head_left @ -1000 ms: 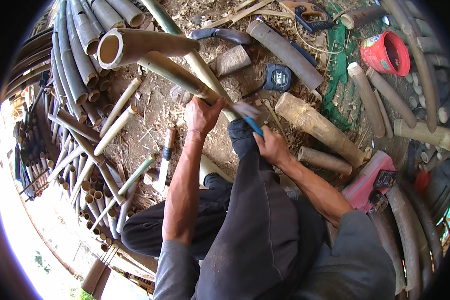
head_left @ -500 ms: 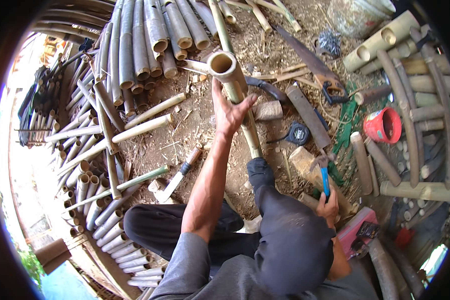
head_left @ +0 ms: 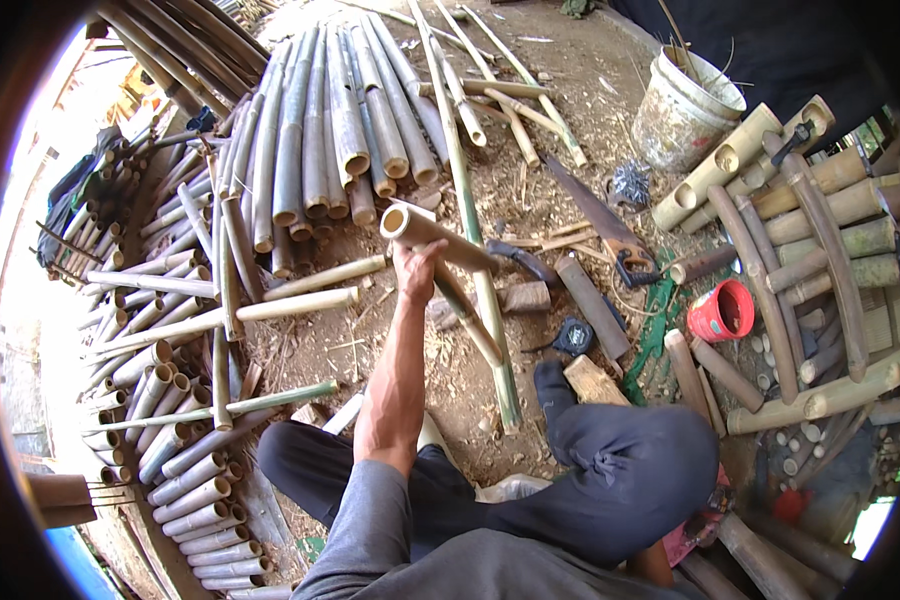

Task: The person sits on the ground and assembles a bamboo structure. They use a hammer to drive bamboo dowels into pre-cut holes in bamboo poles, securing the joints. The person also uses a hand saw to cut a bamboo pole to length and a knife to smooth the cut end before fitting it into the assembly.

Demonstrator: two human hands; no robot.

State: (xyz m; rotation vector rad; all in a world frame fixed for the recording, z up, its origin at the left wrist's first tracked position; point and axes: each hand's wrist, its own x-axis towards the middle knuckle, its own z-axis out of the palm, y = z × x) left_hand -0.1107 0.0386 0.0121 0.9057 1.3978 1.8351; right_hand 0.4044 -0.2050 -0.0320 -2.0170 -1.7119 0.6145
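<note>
In front of me my left hand (head_left: 417,268) is closed around a T-shaped bamboo piece (head_left: 455,250), gripping it just below its thick crosswise tube. The tube's open end faces up and left, and a thinner bamboo stem slants down from it to the right. Behind it a long, slim green bamboo pole (head_left: 467,200) lies along the ground; the stem's lower end overlaps it. Of my right arm only a bit of forearm (head_left: 653,565) shows beside my bent knee; the hand itself is hidden.
Bamboo poles (head_left: 315,130) are heaped at the far left, with shorter tubes (head_left: 195,500) stacked nearer. To the right lie a handsaw (head_left: 595,215), a tape measure (head_left: 573,337), a red container (head_left: 722,310) and more bamboo. A stained white bucket (head_left: 680,120) stands at the far right.
My left hand, earlier spread with thumb out, has closed on the bamboo piece and moved left and down. My right hand, which held a blue-handled hammer, has dropped out of sight. My view has shifted.
</note>
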